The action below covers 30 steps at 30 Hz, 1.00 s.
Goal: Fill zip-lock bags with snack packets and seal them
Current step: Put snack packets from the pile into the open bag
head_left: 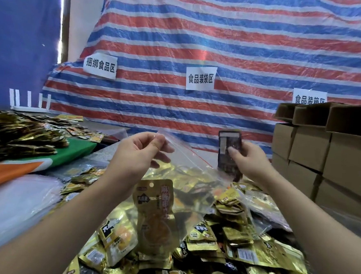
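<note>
My left hand (141,150) pinches the top edge of a clear zip-lock bag (190,180) with a red seal strip, holding it up over the table. Inside the hanging bag sits a gold snack packet (156,216). My right hand (249,161) grips a dark snack packet (228,153) upright beside the bag's open mouth, its lower end at the opening. Below both hands lies a heap of loose gold snack packets (242,246).
Cardboard boxes (332,151) are stacked at the right. At the left lie a pile of gold packets (15,134) on a green and orange cloth (45,161) and a stack of clear bags (10,206). A striped tarp (224,43) with paper labels hangs behind.
</note>
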Motion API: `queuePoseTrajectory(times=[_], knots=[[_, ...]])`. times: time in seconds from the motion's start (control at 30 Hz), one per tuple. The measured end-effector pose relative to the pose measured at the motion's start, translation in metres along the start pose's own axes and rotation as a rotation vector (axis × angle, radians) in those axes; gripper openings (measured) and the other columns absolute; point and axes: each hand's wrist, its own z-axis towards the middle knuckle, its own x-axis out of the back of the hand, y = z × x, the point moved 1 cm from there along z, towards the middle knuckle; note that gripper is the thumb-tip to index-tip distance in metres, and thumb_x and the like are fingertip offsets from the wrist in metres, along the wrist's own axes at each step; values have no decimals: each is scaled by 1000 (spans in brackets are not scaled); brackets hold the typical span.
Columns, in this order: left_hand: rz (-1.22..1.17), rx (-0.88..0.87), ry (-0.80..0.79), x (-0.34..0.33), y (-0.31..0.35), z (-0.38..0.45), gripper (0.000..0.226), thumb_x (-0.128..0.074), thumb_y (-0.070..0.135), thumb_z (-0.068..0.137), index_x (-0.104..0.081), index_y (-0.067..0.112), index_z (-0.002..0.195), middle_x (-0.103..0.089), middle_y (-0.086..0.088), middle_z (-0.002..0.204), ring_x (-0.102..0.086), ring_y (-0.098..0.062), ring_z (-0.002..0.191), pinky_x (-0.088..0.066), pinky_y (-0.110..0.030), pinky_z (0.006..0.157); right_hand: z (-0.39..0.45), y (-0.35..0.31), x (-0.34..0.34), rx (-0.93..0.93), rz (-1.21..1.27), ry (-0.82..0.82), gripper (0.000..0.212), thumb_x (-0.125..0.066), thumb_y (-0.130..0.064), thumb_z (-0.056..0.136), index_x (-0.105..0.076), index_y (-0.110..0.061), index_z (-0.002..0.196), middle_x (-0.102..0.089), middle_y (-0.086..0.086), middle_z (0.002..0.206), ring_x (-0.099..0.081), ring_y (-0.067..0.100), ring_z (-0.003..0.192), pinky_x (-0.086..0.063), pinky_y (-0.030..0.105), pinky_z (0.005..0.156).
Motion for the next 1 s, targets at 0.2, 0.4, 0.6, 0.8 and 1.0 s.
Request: queuePoseTrajectory(times=[0.2,0.4,0.6,0.8,1.0], knots=[[-17,-12,-7,-14,6,16,24,-52,26,100,-68,16,86,-76,0,84,-70,-14,69,-49,-24,58,10,-69,39,-25,1131,-91,23,-51,-18,101,-60,-6,119,-74,12,109,-73,26,98,-61,40,78],[-74,-11,-4,-26,6,35,28,-53,27,99,-71,20,79,-76,-1,84,-71,-16,71,-50,-20,54,-1,-104,38,182,1110,-132,20,-52,-19,101,-62,-9,115,-75,10,106,-73,26,98,-60,43,79],[-123,-9,-57,-34,-4,43,24,-58,35,84,-71,15,81,-76,-4,84,-72,-17,71,-52,-21,53,-11,-88,19,196,994,-23,21,-52,-20,101,-63,-11,116,-75,5,105,-73,25,97,-60,40,74],[-162,-13,-73,-35,-13,50,23,-59,33,81,-71,14,76,-75,-6,81,-72,-18,68,-53,-22,52,-22,-71,6,207,1002,85,26,-60,-29,89,-66,-17,111,-76,3,102,-74,22,95,-60,40,73],[-134,-40,-71,-30,-14,55,26,-58,34,81,-71,12,79,-76,-6,82,-72,-19,69,-54,-23,53,-25,-71,1,229,945,169,31,-61,-32,85,-65,-16,111,-76,4,101,-74,23,95,-60,40,75]])
